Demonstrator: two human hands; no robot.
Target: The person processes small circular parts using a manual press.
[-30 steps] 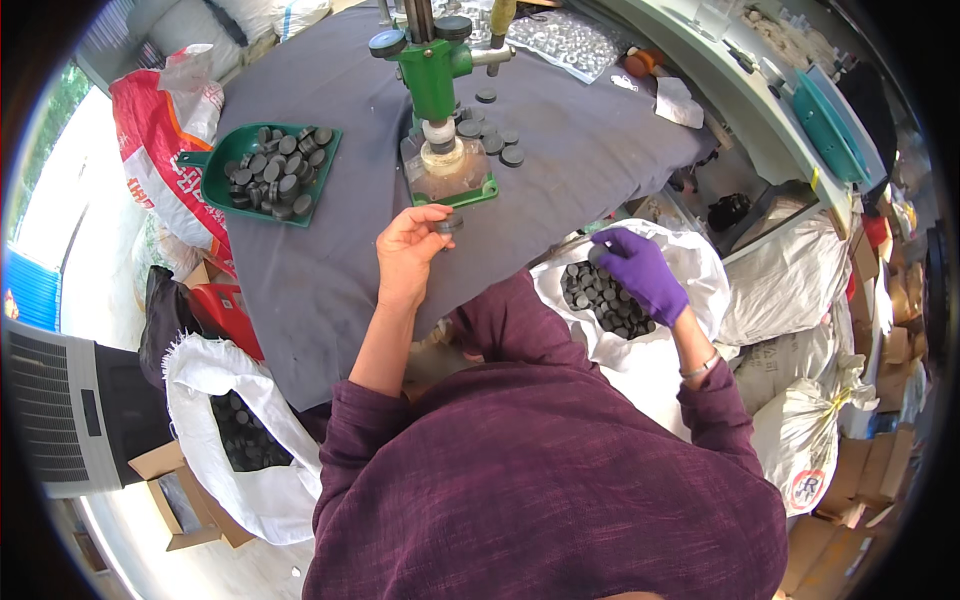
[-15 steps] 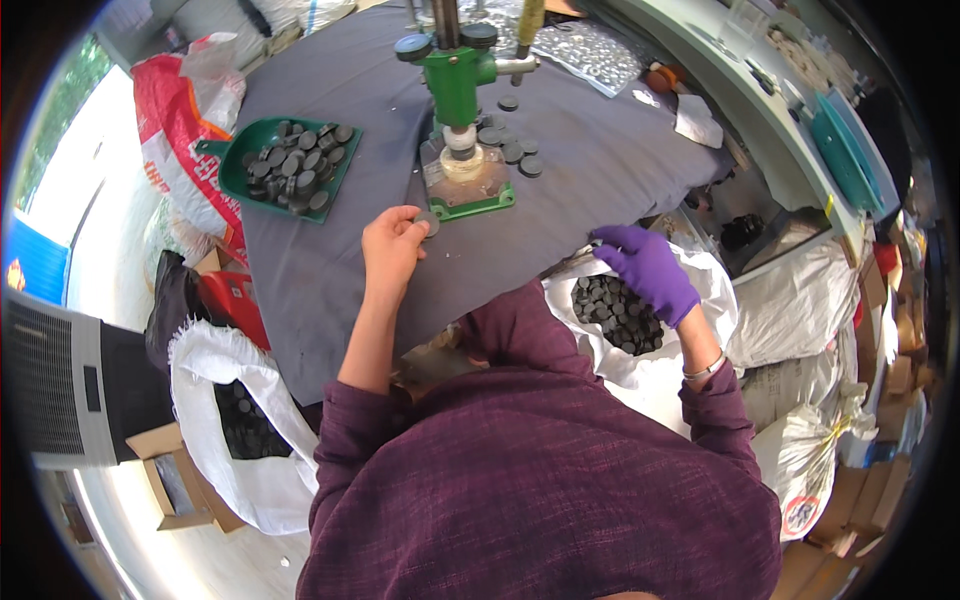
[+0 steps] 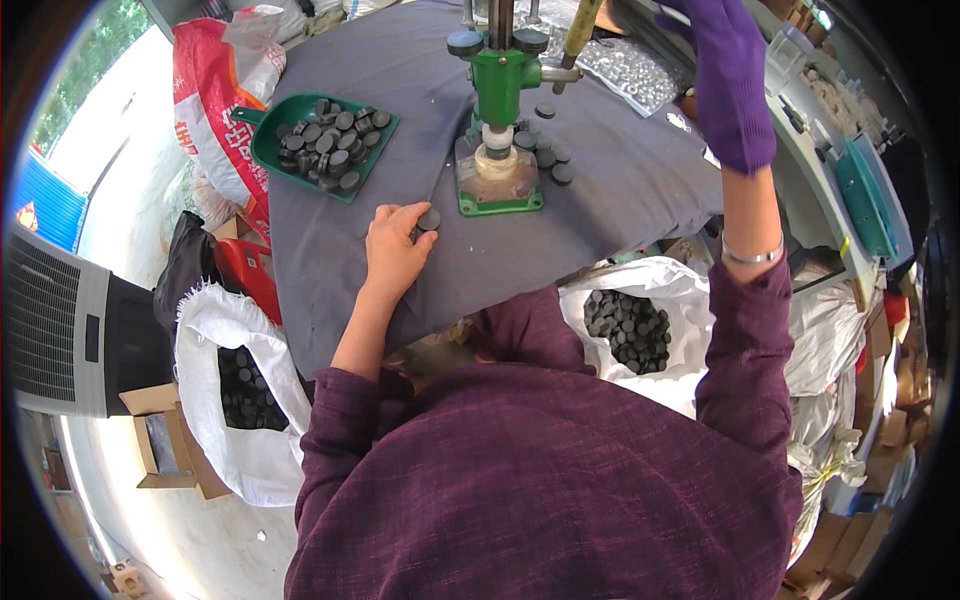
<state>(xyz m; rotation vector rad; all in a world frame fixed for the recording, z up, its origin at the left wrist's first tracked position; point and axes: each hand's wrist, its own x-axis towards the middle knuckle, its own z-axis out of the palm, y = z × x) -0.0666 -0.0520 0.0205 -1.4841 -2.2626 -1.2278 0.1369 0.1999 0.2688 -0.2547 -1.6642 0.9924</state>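
Observation:
My bare left hand [image 3: 398, 245] pinches a dark grey round disc [image 3: 429, 219] between thumb and fingers, just over the cloth-covered table. In front of it stands a green hand press [image 3: 497, 90] with a round die on its base [image 3: 500, 195]. Several like discs [image 3: 545, 155] lie right of the die. A wooden-handled lever [image 3: 580, 35] sticks out from the press's right side. My right hand [image 3: 725, 90], in a purple glove, is raised at the upper right, apart from the lever. Its visible fingers are stretched out and nothing shows in them; the top edge cuts off part.
A green scoop [image 3: 262, 165] full of dark discs lies on the table's left. White sacks of discs stand at the lower left [image 3: 200, 400] and right of my lap [image 3: 690, 290]. A clear bag of shiny small parts [image 3: 630, 75] lies at the back right, near a shelf [image 3: 815, 170].
My right hand has risen from beside the right sack to the upper right. My left hand still holds the disc near the press. The whole view has shifted slightly.

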